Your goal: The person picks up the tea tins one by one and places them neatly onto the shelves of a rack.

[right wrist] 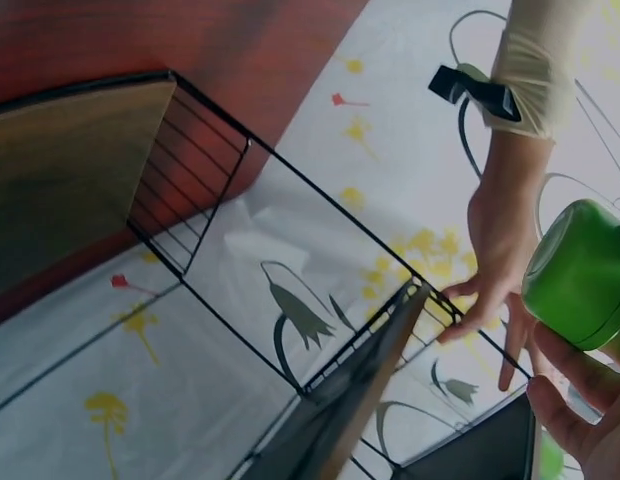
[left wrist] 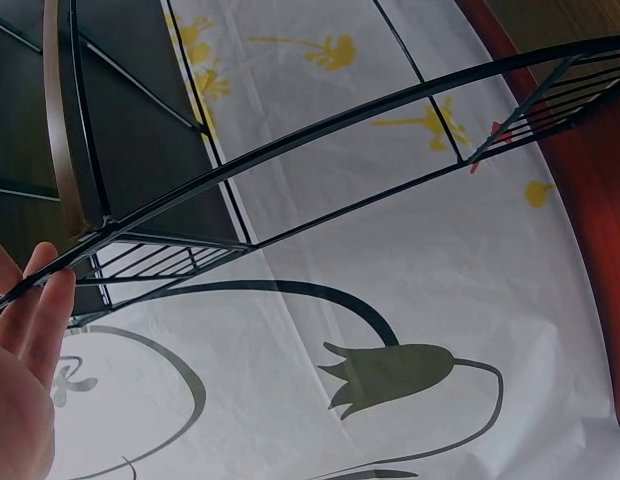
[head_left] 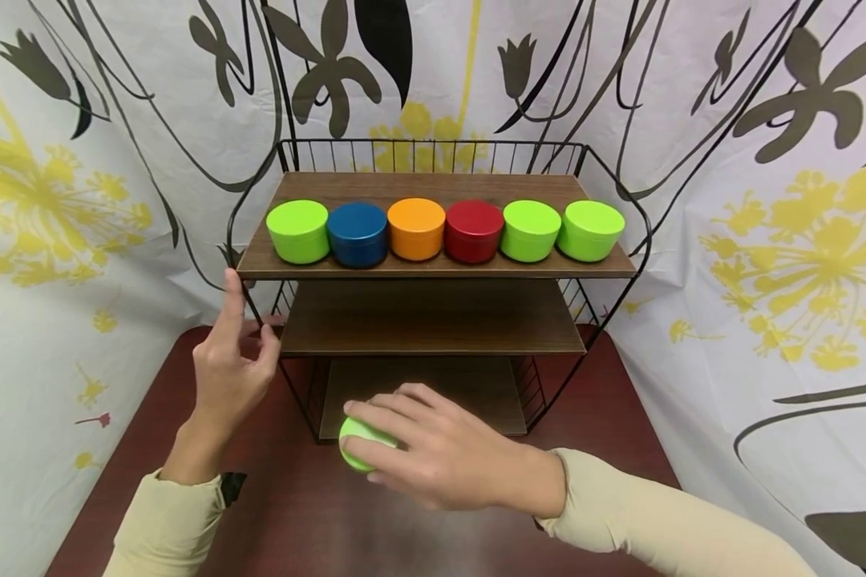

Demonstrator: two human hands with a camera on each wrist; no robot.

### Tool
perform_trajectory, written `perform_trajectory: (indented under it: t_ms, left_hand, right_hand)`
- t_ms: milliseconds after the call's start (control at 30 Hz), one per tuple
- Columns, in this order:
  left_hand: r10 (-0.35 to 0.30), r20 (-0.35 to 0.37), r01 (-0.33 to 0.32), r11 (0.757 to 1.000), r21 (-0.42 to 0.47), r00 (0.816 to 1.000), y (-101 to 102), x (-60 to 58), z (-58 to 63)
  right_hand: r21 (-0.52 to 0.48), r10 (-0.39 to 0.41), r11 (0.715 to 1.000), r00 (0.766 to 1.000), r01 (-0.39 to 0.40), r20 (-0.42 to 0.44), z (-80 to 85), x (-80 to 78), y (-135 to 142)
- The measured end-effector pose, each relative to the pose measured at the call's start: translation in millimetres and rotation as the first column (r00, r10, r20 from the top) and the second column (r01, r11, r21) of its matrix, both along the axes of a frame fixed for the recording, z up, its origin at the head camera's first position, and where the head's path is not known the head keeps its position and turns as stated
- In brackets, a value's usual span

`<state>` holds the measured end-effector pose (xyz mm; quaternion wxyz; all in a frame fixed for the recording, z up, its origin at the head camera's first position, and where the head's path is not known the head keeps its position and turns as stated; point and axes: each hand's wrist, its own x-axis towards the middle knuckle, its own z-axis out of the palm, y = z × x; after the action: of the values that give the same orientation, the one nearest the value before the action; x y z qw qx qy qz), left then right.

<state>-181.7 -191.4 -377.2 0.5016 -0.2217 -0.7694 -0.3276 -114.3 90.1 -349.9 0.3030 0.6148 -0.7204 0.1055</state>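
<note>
A three-tier shelf rack (head_left: 433, 316) with wooden boards and a black wire frame stands before me. At its left side my left hand (head_left: 234, 361) holds the frame, index finger up by the top board. In the left wrist view, fingers (left wrist: 50, 310) lie against the black bar. My right hand (head_left: 440, 449) grips a round lime-green container (head_left: 361, 442) in front of the bottom board; the right wrist view shows its green side (right wrist: 582, 275) against the fingers. On the top board a row runs green (head_left: 298, 232), blue (head_left: 358, 235), orange (head_left: 416, 230), red (head_left: 473, 232), green (head_left: 530, 232), green (head_left: 591, 232).
The rack stands on a dark red table (head_left: 317, 513). A white sheet (head_left: 750, 264) with grey and yellow flower prints hangs behind and on both sides. A wire rail (head_left: 433, 156) runs along the top board's back edge. The middle board (head_left: 433, 320) sits below.
</note>
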Motion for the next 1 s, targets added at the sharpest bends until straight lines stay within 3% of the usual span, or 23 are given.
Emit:
perform_trajectory:
  t_ms: [400, 767, 1000]
  left_hand:
    - [0.003, -0.008, -0.003, 1.0, 0.017, 1.0, 0, -0.7, -0.9]
    - [-0.004, -0.008, 0.004, 1.0, 0.012, 1.0, 0, -1.4, -0.8]
    - [-0.006, 0.003, 0.006, 1.0, 0.001, 1.0, 1, 0.5, -0.4]
  right_hand:
    - [-0.077, -0.057, 0.996, 0.998, 0.054, -0.038, 43.7, -9.0, 15]
    - [-0.055, -0.108, 0.993, 0.993, 0.105, -0.049, 69.8, -13.7, 28]
    - [-0.116, -0.086, 0.99, 0.996, 0.082, -0.027, 91.3, -18.5, 37]
